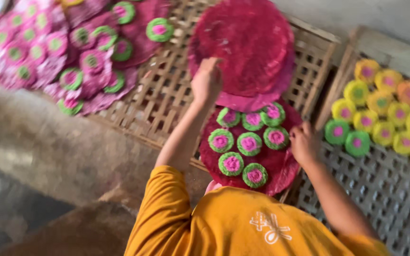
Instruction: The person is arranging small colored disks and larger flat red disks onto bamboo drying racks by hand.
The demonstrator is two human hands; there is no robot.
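Seen from above, a person in an orange shirt (243,227) leans over a woven bamboo tray (162,95) on which round coloured food pieces are laid out. The left hand (207,80) reaches forward to the near left rim of a stack of large red sheets (245,47). Its fingers are curled shut against that rim. Motion blur hides whether they actually pinch an edge. The right hand (304,142) sits lower, at the right edge of a single red sheet (281,168) lying just in front of the stack and partly tucked under it. Its fingers bend down onto the edge and touch it. It is not clear whether they grip it or only rest there. This sheet carries eight small discs (249,143), green outside and pink in the middle, sitting close together in rough rows. The work in hand appears to be handling the red sheets, with one hand on each. Judging from how thin and floppy they look, any lift would need a gentle, level pull so the discs do not slide. At upper left lies a heap of pink sheets (62,52) dotted with similar discs. To the right, a second lattice tray (380,189) holds yellow and green discs (385,114). A bare grey floor (34,142) fills the left side.
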